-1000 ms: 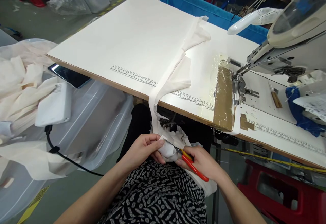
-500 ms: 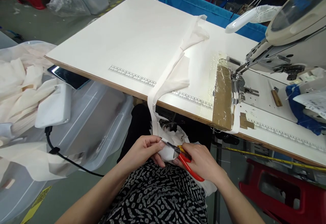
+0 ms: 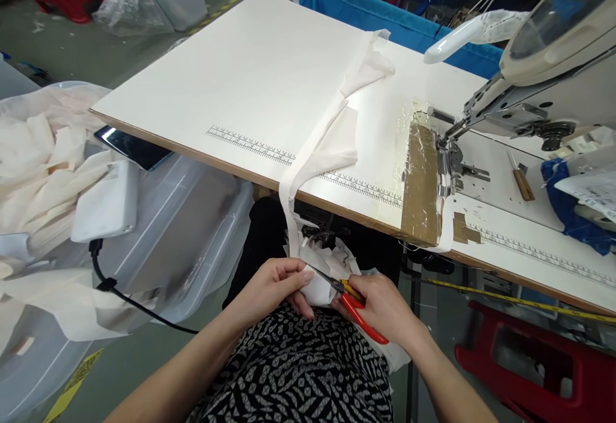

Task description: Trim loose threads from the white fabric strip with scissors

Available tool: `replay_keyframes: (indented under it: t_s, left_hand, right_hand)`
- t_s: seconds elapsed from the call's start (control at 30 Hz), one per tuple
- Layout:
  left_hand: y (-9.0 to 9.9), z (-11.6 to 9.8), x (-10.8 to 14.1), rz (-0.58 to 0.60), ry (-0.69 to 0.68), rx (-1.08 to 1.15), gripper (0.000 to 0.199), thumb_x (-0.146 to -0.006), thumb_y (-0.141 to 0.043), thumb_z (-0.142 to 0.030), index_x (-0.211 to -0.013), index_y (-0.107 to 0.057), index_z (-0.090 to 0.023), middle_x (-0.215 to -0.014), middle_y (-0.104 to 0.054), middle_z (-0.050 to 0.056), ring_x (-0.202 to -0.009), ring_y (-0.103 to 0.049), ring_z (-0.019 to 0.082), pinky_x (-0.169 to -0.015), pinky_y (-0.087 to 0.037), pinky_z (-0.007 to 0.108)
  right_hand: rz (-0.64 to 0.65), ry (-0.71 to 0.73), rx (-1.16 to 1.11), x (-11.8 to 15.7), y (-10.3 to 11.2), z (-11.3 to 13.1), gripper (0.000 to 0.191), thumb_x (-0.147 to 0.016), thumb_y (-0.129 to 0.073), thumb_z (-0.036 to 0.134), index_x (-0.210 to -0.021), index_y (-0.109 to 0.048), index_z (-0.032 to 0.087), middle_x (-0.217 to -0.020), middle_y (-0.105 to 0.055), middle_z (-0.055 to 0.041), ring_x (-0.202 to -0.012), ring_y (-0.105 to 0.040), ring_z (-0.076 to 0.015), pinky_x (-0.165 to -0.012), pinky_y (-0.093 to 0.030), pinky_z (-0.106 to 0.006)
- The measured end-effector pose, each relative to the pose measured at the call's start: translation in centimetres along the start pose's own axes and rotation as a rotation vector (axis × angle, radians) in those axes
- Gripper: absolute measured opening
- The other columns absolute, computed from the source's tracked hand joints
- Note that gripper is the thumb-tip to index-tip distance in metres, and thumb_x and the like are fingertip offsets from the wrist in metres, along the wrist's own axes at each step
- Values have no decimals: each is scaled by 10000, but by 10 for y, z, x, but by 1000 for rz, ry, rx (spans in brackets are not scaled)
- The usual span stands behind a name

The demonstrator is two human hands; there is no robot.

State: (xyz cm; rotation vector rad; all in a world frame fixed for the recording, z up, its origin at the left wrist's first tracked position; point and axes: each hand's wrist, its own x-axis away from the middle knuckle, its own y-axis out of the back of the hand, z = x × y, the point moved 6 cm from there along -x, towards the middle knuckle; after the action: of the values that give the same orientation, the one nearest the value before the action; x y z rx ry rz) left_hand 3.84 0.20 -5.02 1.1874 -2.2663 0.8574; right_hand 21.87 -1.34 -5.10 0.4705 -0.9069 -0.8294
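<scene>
My left hand (image 3: 283,282) pinches a pale fabric strip (image 3: 290,217) above my lap. That strip runs up over the table edge and across the white tabletop, with pieces attached along it. In my right hand (image 3: 378,304) are scissors with red and yellow handles (image 3: 362,321). Their dark blades point left, and the tips lie at the fabric beside my left fingertips. A bunch of pale fabric (image 3: 320,288) hangs under and between both hands; how far the blades are apart is hard to tell.
A sewing machine (image 3: 543,83) stands on the right of the white table (image 3: 231,70). At left are a plastic bin (image 3: 192,282) with pale fabric, a white power bank (image 3: 106,201) with a black cable, and a dark phone (image 3: 132,147). A red stool (image 3: 520,359) is lower right.
The scissors and my right hand have shifted slightly right, and the blades look narrower against the fabric. My left hand keeps its pinch. The whole view has moved slightly.
</scene>
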Motion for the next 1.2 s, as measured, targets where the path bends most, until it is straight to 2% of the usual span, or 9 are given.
replay_keyframes:
  t_s: [0.17, 0.27, 0.33, 0.43, 0.5, 0.67, 0.93, 1.1, 1.2]
  left_hand:
    - [-20, 6, -2, 39, -4, 6, 453, -872, -492, -586, -975, -462, -146, -701, -684, 75, -667, -700, 198, -616, -521, 236]
    - [-30, -12, 3, 89, -14, -172, 476, -922, -320, -613, -1092, -415, -179, -716, -680, 60, -638, -684, 187, -579, -503, 244]
    - [-17, -51, 4, -38, -136, -480, 470, -929, -322, -589, -1081, -491, -178, -801, -680, 63, -597, -636, 152, -557, -468, 240]
    - [22, -148, 2, -565, -496, -955, 410, -920, -407, -509, -972, -621, -163, -870, -660, 74, -720, -587, 163, -684, -454, 286]
    - [38, -204, -16, -794, -608, -1135, 385, -914, -444, -450, -1087, -626, -159, -1103, -623, 107, -1009, -552, 244, -845, -449, 355]
    - [48, -268, -96, -914, -514, -1292, 379, -848, -569, -385, -955, -618, -24, -1230, -515, 221, -1249, -377, 382, -1027, -351, 493]
    - [54, -266, -120, -898, -608, -952, 368, -862, -491, -249, -1184, -503, -71, -1047, -604, 157, -993, -576, 253, -891, -451, 368]
    - [56, -240, -89, -638, -618, -373, 353, -847, -556, -397, -954, -607, -64, -884, -628, 97, -747, -571, 140, -675, -449, 249]
    - [46, -199, -52, -483, -527, -223, 385, -786, -634, -473, -871, -621, -97, -797, -625, 54, -632, -542, 110, -553, -418, 211]
  right_hand:
    - [-31, 79, -391, -4, 4, 13, 339, -803, -618, 469, -806, -494, 154, -733, -507, 10, -654, -421, -73, -596, -302, -173]
    - [-104, 169, -564, -6, 5, 26, 189, -849, -527, 334, -835, -500, 147, -727, -480, 14, -659, -408, -67, -611, -343, -165]
    - [-212, 203, -543, -3, 9, 29, 149, -849, -495, 274, -779, -477, 144, -696, -455, 16, -635, -385, -62, -600, -331, -166]
    - [-294, 213, -464, 6, 13, 28, 144, -857, -505, 266, -778, -478, 149, -709, -472, 9, -639, -405, -69, -608, -322, -175]
    - [-306, 183, -441, 13, 13, 24, 162, -875, -507, 287, -787, -484, 153, -731, -486, -1, -654, -418, -79, -615, -321, -184]
    - [-387, 145, -448, 30, 12, 16, 179, -882, -528, 311, -799, -484, 159, -773, -510, -26, -687, -448, -104, -626, -349, -196]
    - [-540, 57, -519, 58, 26, -1, 223, -898, -523, 371, -818, -549, 164, -817, -583, -57, -741, -550, -131, -630, -423, -199]
    - [-728, -11, -791, 95, 56, -36, 256, -825, -628, 423, -810, -594, 170, -951, -648, -109, -904, -646, -219, -795, -533, -297]
    - [-844, -31, -1001, 143, 69, -74, 266, -763, -665, 426, -710, -567, 184, -665, -576, -64, -627, -608, -189, -558, -528, -295]
